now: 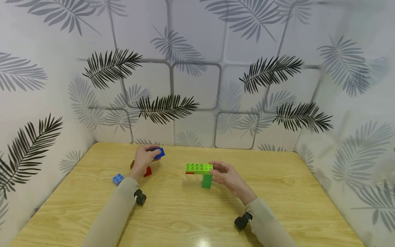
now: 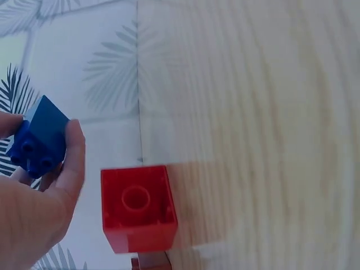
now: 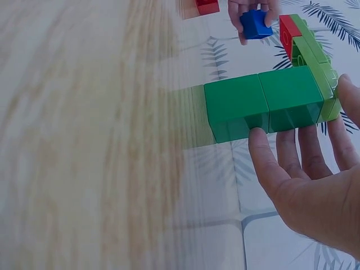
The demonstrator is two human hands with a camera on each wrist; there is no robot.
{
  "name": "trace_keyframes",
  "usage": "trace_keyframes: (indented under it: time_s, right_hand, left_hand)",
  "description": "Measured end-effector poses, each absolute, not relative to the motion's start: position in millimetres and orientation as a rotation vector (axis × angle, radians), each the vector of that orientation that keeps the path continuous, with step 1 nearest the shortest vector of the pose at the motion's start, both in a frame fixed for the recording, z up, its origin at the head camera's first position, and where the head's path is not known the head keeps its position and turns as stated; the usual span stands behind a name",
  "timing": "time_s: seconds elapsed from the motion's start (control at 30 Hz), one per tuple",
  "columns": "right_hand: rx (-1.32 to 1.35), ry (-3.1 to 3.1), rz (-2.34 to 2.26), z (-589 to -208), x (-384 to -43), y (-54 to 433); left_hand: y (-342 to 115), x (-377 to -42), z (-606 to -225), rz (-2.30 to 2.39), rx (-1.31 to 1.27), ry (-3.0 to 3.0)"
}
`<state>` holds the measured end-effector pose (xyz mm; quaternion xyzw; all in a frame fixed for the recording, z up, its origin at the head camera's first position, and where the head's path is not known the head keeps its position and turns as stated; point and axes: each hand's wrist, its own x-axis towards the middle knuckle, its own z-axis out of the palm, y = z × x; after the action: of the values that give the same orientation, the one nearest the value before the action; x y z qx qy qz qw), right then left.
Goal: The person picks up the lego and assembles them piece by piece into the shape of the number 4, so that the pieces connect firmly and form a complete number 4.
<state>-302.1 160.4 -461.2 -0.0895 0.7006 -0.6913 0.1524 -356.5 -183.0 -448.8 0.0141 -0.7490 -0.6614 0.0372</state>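
Note:
My left hand (image 1: 145,159) pinches a blue toy brick (image 2: 48,135) between thumb and fingers, above the table on the left. In the left wrist view its studs face the camera. A red brick (image 2: 138,208) lies below that hand, its hollow underside showing. My right hand (image 1: 227,176) holds the side of a brick structure, fingers against two stacked green bricks (image 3: 261,104), thumb near the top. Light green bricks (image 1: 195,168) lie across the top and jut out leftward. Under their left end is a red piece (image 3: 288,35).
A light blue brick (image 1: 118,179) lies left of my left forearm. Something brown (image 1: 132,164) is partly hidden behind the left hand. The wooden table (image 1: 185,219) ends at a leaf-patterned wall (image 1: 197,127) at the back.

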Motion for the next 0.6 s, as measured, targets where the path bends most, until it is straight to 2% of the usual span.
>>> trace_keyframes:
  time_s: [0.6]
  right_hand:
    - [-0.278,2.005,-1.994,-461,-301,162]
  left_hand:
    - [-141,-346,-445,-2.155,-0.299,-2.16]
